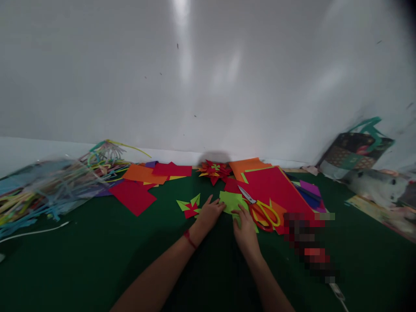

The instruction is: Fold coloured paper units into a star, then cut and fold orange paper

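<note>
A light green paper piece [231, 201] lies on the dark green table cover [97, 260]. My left hand [210, 212] rests at its left edge, fingers stretched out flat and touching the paper. My right hand [244, 225] presses down on the paper's lower right part, fingers extended over it. A small folded green and red paper shape [189, 206] sits just left of my left hand. Red-and-yellow-handled scissors [261, 211] lie just right of my right hand, blades pointing away.
A red and yellow folded paper star [213, 170] sits at the back. Red sheets [274, 185], [132, 197] and orange sheets [143, 174] lie around. A heap of coloured paper strips [48, 186] fills the left. A patterned bag [355, 156] leans on the wall at right.
</note>
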Demonstrator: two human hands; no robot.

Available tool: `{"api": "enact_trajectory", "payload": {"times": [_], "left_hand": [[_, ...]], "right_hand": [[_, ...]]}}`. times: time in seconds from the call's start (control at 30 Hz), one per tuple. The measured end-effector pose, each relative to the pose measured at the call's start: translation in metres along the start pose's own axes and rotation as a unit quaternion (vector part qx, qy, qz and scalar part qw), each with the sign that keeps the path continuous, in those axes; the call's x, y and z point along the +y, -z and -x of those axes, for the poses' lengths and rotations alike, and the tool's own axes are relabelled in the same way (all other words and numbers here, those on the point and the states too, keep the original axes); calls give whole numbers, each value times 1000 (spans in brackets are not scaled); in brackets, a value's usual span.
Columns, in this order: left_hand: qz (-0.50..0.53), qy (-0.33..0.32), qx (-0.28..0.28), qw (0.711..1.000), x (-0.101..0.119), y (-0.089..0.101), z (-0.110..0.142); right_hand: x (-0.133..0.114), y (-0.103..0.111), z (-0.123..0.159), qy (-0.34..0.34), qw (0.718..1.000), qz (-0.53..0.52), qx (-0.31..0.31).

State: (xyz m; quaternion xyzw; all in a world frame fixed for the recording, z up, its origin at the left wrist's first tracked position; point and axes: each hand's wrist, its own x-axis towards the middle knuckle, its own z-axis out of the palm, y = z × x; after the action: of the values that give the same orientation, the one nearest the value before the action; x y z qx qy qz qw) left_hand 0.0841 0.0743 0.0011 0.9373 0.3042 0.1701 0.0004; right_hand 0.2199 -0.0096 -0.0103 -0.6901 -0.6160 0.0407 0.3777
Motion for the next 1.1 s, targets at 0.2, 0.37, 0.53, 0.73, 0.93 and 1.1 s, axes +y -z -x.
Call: {"api": "enact_trajectory", "payload": {"times": [0.2, 0.37, 0.53, 0.73, 0.93, 1.1], "left_hand": [[7, 65, 45, 997, -6, 12, 3], [53, 68, 107, 990, -16, 42, 66], [84, 104, 186, 973, -33, 46, 142], [81, 96, 196, 973, -35, 51, 156], [59, 54, 141, 987, -30, 58, 153], [76, 85, 136, 984, -31, 52, 155]], "right_hand": [[-12, 2, -1, 48, 997, -31, 48], [-20, 3, 4, 62, 995, -68, 39], [-60, -10, 28, 79, 975, -149, -143], [-105, -60, 30, 181, 963, -119, -160], [-77, -79, 6, 113, 982, -110, -101], [-52, -48, 18, 51, 984, -161, -65]]}}
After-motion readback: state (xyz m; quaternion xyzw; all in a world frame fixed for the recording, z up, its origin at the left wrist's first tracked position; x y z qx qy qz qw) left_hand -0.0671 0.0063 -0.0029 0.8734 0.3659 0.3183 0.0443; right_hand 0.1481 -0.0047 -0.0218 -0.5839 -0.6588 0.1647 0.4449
